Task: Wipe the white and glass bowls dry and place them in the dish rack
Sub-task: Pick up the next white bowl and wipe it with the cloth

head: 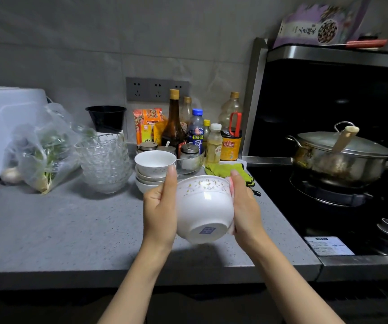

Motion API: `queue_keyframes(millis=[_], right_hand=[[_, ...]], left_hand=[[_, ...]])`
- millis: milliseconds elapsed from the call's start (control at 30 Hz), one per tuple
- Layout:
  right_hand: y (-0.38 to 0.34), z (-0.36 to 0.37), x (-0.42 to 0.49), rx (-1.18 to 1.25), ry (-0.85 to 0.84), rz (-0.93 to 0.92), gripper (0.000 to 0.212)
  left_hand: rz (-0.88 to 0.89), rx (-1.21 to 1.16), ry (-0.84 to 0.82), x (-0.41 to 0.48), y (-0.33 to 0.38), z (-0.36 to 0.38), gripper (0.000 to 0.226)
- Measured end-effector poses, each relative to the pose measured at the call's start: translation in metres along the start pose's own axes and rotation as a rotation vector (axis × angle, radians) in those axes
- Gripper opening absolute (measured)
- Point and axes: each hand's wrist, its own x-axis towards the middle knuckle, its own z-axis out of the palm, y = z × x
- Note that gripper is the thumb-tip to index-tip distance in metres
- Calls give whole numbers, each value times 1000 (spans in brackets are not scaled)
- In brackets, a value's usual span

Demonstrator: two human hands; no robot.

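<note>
— Head view: clasping tilted white bowl (202, 206) between left hand (159, 206) and right hand (245, 208), above worktop (71, 218). Wiping how?
— Turn slowly, press along wall and foot, grip firmly; probably slippery.

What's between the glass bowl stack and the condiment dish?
A stack of white bowls, between the glass bowl stack and the condiment dish, in the head view.
</note>
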Motion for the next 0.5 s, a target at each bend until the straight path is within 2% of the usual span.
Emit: queue_keyframes(millis=[133, 233, 300, 400, 500], right_hand=[[-4, -3, 5, -27, -20, -80, 63], [-2, -5, 11, -159, -83, -242, 63], [0, -4, 13, -224, -132, -335, 62], [4, 0, 14, -261, -125, -418, 64], [12, 9, 6, -256, -60, -455, 58]], left_hand=[[-3, 100, -117, 4, 4, -7, 57], [114, 305, -242, 9, 8, -10, 68], [213, 473, -287, 10, 9, -9, 65], [293, 521, -223, 9, 7, -5, 61], [261, 453, -25, 6, -1, -1, 64]])
